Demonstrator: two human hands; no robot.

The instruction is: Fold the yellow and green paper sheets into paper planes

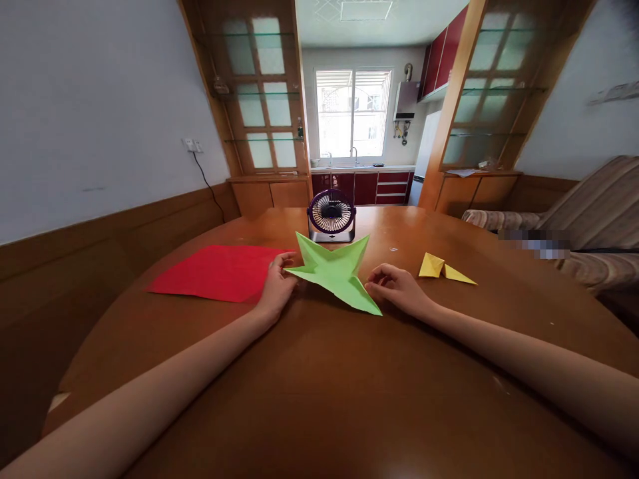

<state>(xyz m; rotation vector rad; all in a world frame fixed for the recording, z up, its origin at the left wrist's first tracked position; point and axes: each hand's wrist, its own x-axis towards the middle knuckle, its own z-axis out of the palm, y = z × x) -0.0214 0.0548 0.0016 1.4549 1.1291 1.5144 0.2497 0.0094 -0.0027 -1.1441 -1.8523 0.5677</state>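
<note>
- Left hand (276,287): reaches in from the near left across the table, forearm bare. Its fingers are closed together on the left-pointing tip of the green folded paper (338,271), thumb on top, pinching the tip where it meets the table.
- Right hand (396,286): reaches in from the near right. Its fingers are curled and drawn together at the right edge of the green folded paper, beside the long point that runs toward the near side; whether they clamp the paper or merely touch it cannot be told.
- Green folded paper: a flat, star-like shape with several sharp points, lying on the table between the two hands, at the middle of the scene.
- Table (319,392): a rounded top of glossy brown wood that fills the near half of the view and bears everything named here.
- Red sheet (217,271): an unfolded sheet lying flat to the left of the left hand, its right edge just beside the fingers.
- Yellow folded paper (443,268): a small pointed shape lying to the right of the right hand, near it but apart.
- Desk fan (331,215): a small round fan with a dark purple grille, standing upright just beyond the far points of the green folded paper.
- Sofa (589,226): striped, at the far right beyond the table.
- Window (353,112): bright, in the far room behind the fan.
</note>
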